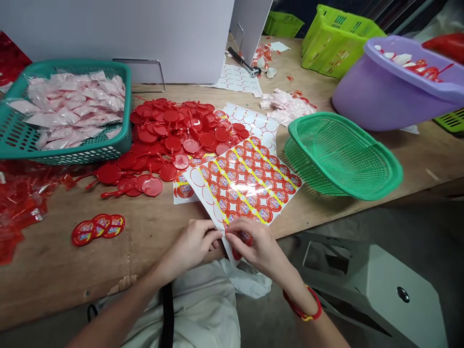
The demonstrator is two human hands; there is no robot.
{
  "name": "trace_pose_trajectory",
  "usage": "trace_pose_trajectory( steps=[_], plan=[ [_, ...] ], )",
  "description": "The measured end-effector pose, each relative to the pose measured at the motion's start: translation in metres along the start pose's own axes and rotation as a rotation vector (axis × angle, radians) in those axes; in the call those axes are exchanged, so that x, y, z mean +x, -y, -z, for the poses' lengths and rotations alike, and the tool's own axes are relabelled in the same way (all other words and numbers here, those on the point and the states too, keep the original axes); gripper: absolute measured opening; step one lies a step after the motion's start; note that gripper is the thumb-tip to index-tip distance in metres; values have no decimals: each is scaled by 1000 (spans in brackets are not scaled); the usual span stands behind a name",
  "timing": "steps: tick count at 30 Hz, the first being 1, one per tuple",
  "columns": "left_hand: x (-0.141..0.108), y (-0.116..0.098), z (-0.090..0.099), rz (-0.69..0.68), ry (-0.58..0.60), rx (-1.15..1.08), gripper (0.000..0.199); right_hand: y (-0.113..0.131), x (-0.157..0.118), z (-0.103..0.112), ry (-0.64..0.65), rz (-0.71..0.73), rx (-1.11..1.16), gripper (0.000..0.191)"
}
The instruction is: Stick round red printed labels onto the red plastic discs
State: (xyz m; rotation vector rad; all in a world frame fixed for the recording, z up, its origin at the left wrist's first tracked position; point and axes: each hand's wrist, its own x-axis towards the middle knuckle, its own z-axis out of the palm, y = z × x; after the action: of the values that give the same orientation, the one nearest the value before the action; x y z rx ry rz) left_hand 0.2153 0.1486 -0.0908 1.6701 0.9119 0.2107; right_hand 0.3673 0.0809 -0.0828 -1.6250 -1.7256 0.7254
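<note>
A sheet of round red stickers with yellow strips (250, 180) lies tilted at the table's front edge, its near corner jutting over my lap. Along its left side are bare white circles. My left hand (198, 240) is closed at the sheet's left edge, thumb against forefinger; what is between them is too small to tell. Over the near corner, my right hand (255, 244) pinches at the sheet, its thumb and forefinger almost meeting my left fingertips. Behind the sheet spreads a heap of flat red plastic discs with short handles (174, 140). Three loose round stickered discs (98, 229) overlap at left.
A teal basket (125, 111) holds small clear packets with pale contents. Right of the sheet stands a green mesh basket (344, 154). Behind it are a purple tub (384, 96) and a lime crate (337, 43). A grey stool (398, 280) stands below right.
</note>
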Motion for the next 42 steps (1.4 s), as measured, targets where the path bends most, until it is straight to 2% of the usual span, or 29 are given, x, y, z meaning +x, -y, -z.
trace_pose_trajectory(
  steps=[7, 14, 18, 21, 23, 26, 28, 29, 31, 32, 35, 37, 40, 41, 42],
  plan=[
    [-1, 0, 1, -70, 30, 21, 27, 3, 1, 0, 71, -33, 12, 16],
    [-2, 2, 2, -1, 65, -51, 25, 2, 3, 5, 154, -146, 113, 13],
    [-2, 0, 4, 78, 32, -48, 24, -4, 6, 5, 148, -238, 113, 17],
    [-1, 4, 12, 171, -71, 14, 26, -14, 11, 6, 8, -355, 257, 15],
    [-1, 8, 16, 143, -211, 129, 23, -19, 16, 6, -122, -414, 383, 16],
    [-4, 12, 13, -94, -552, 343, 8, -18, 21, 4, -257, -456, 502, 17],
    [-6, 9, 3, -323, -679, 462, 22, -12, 23, 2, -286, -463, 546, 17],
    [-7, 7, -3, -418, -683, 512, 22, -9, 24, 0, -287, -459, 558, 17],
    [-7, 0, -15, -528, -650, 594, 10, -3, 23, -2, -272, -437, 568, 18],
    [-6, -3, -19, -546, -651, 622, 7, -1, 23, -3, -260, -421, 568, 19],
    [-3, -9, -22, -545, -700, 615, 18, 1, 19, -4, -256, -354, 538, 18],
    [-5, -10, -17, -492, -708, 508, 17, 0, 17, -5, -273, -270, 461, 14],
    [-10, -7, 0, -342, -611, 338, 8, -2, 19, -6, -244, -119, 300, 10],
    [-12, -5, 9, -296, -587, 345, 6, -4, 20, -7, -239, -90, 271, 11],
    [-13, -1, 19, -258, -585, 401, 14, -6, 22, -8, -253, -78, 263, 13]
  ],
)
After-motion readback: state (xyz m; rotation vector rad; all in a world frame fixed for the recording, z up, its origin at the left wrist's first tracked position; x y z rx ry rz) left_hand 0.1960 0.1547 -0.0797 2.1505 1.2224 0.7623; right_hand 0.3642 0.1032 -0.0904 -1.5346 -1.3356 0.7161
